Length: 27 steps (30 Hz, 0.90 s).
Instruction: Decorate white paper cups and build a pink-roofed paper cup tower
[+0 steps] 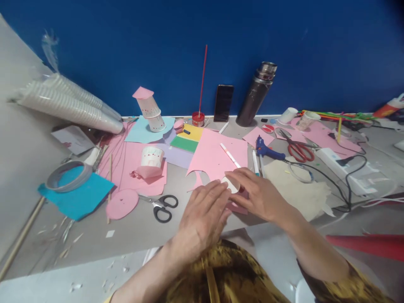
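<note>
A patterned shirt (240, 273) is filling the near edge. Just beyond it, the left hand (204, 210) is laying nearly straight fingers across the left side of a white piece (232, 185), perhaps a cup; whether it is gripping, I cannot tell. The right hand (262, 195) is clamping the piece's right side between thumb and fingers. The hands are almost meeting, probably so one is steadying what the other is holding, above the near part of a pink sheet (208, 153).

A marker (229, 155) is lying on that sheet, and small scissors (162, 208) are resting left of the left hand, seemingly within reach. To the right, a glue gun (268, 150) is lying near red scissors (299, 152), perhaps kept there for the power strip (342, 170).

A phone (224, 103) is leaning by the blue wall (151, 38), apparently using it for support, with a bottle (256, 97) standing right of it. Far left, a cup tower (150, 108) is standing on a light-blue sheet (137, 130). Scraps (110, 234) are littering the grey table (132, 235) near left.
</note>
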Tool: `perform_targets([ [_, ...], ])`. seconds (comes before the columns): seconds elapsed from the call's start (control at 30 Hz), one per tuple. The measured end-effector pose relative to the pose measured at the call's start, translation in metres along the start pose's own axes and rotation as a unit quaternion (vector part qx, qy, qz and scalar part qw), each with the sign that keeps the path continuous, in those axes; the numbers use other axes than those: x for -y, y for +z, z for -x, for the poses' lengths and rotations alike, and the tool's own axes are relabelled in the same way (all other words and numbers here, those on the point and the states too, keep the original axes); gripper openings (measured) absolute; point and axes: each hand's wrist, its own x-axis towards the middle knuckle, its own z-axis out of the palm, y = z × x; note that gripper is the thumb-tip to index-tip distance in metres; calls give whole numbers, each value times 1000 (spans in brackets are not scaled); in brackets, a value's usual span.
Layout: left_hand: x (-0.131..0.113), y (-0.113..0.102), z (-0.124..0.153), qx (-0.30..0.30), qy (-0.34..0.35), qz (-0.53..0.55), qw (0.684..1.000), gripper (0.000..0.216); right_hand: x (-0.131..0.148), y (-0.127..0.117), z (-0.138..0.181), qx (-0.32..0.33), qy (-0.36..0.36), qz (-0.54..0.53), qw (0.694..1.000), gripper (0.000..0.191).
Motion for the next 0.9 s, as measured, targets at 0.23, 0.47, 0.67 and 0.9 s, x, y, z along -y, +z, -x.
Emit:
perform_targets([
  [0.23, 7, 18, -11, -17, 34, -8, 999, 21, -17, -16, 10, 3, 68, -32, 997, 62],
  [0.47, 13, 24, -7, -43, 55, 2, 998, 28, -74, -60, 11, -189, 283, 40, 939, 20],
  [0.67, 13, 29, -2, -63, 51, -13, 997, 31, -74, -47, -30, -1, 290, 141, 947, 26],
  [0.9, 14, 27, -1, -55, 61, -41, 996, 35, -78, -26, -59, 62, 268, 173, 946, 26],
])
